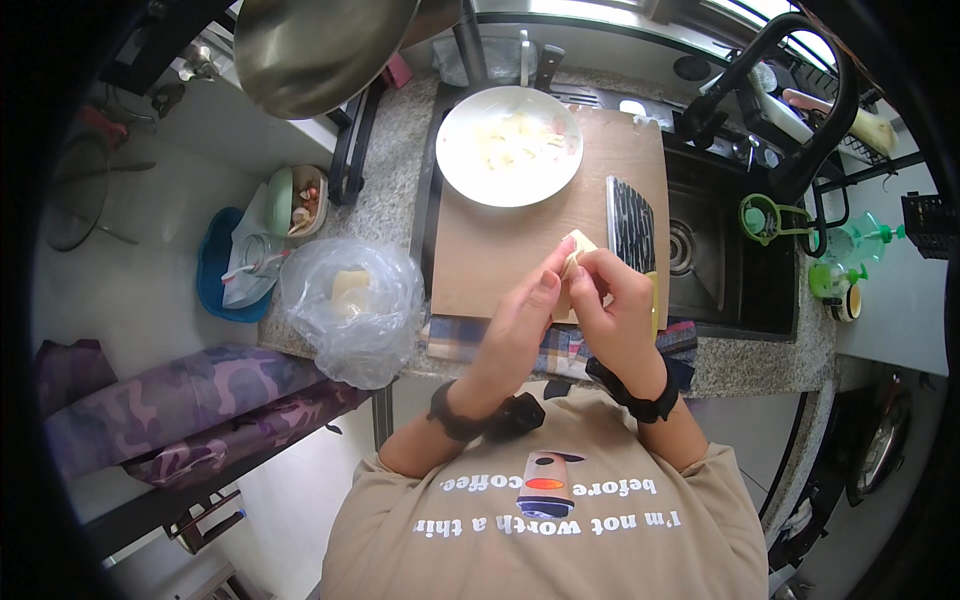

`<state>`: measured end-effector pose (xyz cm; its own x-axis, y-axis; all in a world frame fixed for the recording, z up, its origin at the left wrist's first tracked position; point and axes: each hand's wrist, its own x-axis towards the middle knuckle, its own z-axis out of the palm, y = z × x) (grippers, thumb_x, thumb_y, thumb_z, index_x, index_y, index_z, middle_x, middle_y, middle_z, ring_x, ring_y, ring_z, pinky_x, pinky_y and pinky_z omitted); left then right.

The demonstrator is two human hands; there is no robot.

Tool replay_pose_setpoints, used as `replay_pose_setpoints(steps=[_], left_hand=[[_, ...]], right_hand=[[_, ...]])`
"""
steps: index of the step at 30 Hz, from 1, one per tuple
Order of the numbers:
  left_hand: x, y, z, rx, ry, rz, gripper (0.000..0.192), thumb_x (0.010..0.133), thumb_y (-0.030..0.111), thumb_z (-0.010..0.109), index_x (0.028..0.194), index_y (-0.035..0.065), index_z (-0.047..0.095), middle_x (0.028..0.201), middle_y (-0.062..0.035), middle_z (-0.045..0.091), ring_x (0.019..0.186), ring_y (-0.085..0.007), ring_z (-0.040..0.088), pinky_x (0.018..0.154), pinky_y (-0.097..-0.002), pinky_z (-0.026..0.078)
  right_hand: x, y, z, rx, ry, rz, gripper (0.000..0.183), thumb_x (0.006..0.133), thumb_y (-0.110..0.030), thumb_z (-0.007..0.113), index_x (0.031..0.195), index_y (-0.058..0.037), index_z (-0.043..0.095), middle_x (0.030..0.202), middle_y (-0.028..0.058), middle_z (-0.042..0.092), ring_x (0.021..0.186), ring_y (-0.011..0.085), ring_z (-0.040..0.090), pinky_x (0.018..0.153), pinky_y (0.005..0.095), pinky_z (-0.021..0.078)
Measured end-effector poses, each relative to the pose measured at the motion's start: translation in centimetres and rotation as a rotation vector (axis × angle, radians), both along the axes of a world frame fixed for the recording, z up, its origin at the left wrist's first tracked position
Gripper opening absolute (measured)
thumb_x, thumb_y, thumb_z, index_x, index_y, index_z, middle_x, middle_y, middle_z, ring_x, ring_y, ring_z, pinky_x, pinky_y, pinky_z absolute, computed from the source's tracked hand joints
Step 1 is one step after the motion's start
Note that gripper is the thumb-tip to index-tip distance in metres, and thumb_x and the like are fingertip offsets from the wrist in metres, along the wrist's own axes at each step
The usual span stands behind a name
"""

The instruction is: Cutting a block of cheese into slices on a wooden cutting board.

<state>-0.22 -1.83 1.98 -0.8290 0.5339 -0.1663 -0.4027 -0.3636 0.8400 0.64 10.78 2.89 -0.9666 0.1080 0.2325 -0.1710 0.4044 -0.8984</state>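
Both my hands meet over the near right part of a brown cutting board. Between the fingertips of my left hand and my right hand is a folded, pale, thin dough wrapper. The fingers partly hide it. On the board's far side stands a white plate with scattered pale yellow food pieces. Just beyond my right hand lies a knife with a black-patterned blade; its yellow-green handle is mostly covered. A clear plastic bag left of the board holds a pale square stack, probably wrappers.
Right of the board is a black sink under a black faucet. A metal pan hangs into view at upper left. A blue basin and a small container of garlic sit left. A plaid cloth lies under the board's near edge.
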Motion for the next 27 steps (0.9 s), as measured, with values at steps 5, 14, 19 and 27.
replay_pose_setpoints(steps=[5,14,19,27], left_hand=[[0.0,0.4,0.2,0.083,-0.111,0.043,0.050,0.095,0.027,0.030,0.131,-0.0069,0.024,0.127,-0.0151,0.040,0.117,-0.0200,0.040,0.099,-0.0325,0.030],[-0.4,0.3,-0.5,0.091,-0.139,0.238,0.035,0.089,0.008,0.043,0.121,-0.0047,0.038,0.110,-0.0110,0.051,0.100,-0.0131,0.049,0.089,-0.0272,0.038],[-0.8,-0.2,-1.4,0.072,-0.164,0.303,0.028,0.083,0.005,0.055,0.109,-0.0026,0.048,0.090,-0.0033,0.055,0.069,-0.0050,0.046,0.066,-0.0177,0.039],[-0.3,-0.4,0.1,-0.084,0.024,0.134,0.021,0.081,0.007,0.062,0.098,-0.0044,0.059,0.088,-0.0064,0.061,0.078,-0.0088,0.056,0.070,-0.0217,0.046]], right_hand=[[0.1,0.2,-1.1,-0.215,-0.036,-0.040,0.012,0.079,-0.008,0.052,0.075,0.0023,0.056,0.054,0.0073,0.052,0.048,0.0093,0.050,0.045,0.0244,0.0393],[0.6,0.7,-1.0,-0.299,-0.153,-0.013,0.011,0.079,-0.006,0.053,0.072,0.0022,0.055,0.054,0.0027,0.051,0.049,0.0045,0.046,0.044,0.0207,0.0358],[0.9,1.0,-0.8,-0.352,-0.177,0.030,0.012,0.079,-0.006,0.053,0.072,0.0031,0.054,0.055,0.0023,0.051,0.051,0.0038,0.047,0.046,0.0199,0.0360],[1.0,1.1,-0.3,-0.424,-0.219,0.066,0.013,0.081,-0.008,0.053,0.074,0.0037,0.055,0.059,0.0015,0.053,0.054,0.0037,0.048,0.048,0.0190,0.0373]])
